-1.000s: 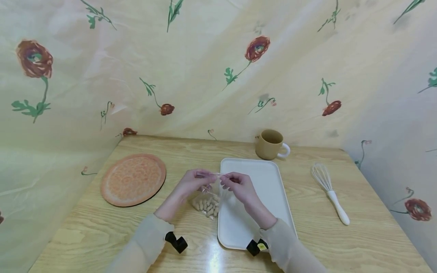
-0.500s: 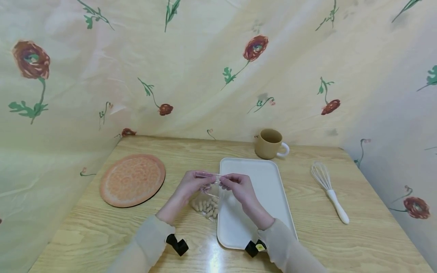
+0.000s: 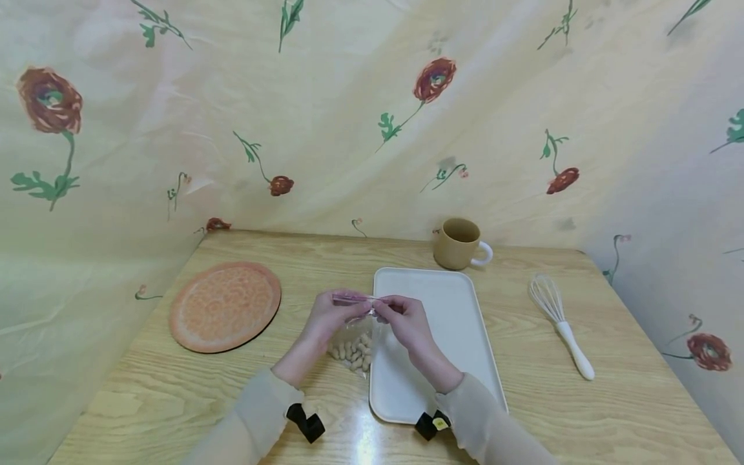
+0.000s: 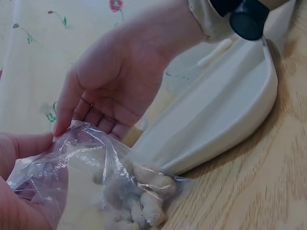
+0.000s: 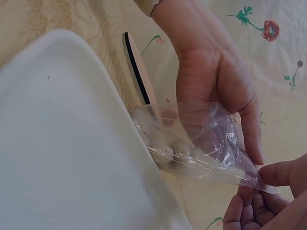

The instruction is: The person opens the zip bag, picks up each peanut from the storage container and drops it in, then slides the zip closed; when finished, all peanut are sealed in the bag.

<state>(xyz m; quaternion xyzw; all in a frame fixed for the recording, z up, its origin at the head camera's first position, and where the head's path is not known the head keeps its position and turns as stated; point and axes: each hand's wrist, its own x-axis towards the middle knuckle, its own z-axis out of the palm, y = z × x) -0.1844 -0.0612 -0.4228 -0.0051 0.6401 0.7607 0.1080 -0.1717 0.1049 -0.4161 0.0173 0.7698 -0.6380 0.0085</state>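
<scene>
A clear plastic bag [image 3: 356, 330] with a pinkish top edge hangs between both hands. Several unshelled peanuts [image 4: 151, 203] lie in its bottom, by the left side of the white tray [image 3: 430, 374]. My left hand [image 3: 327, 318] pinches the bag's top edge between thumb and fingers. Close beside it, my right hand [image 3: 411, 323] pinches the same edge, above the tray. In the right wrist view the two thumbs come close together at the bag's upper edge [image 5: 261, 186]. The fingers behind the plastic are partly hidden.
A round orange-brown mat [image 3: 227, 307] lies on the left of the wooden table [image 3: 174, 400]. Behind the tray stands a tan mug [image 3: 457, 244] with a white handle. To the right lies a white-handled whisk [image 3: 560, 326]. A flowered cloth [image 3: 325, 116] hangs behind.
My left hand has shifted slightly to the right along the bag's top edge, so the thumbs are closer. My right hand barely moves. The bag keeps its place beside the tray.
</scene>
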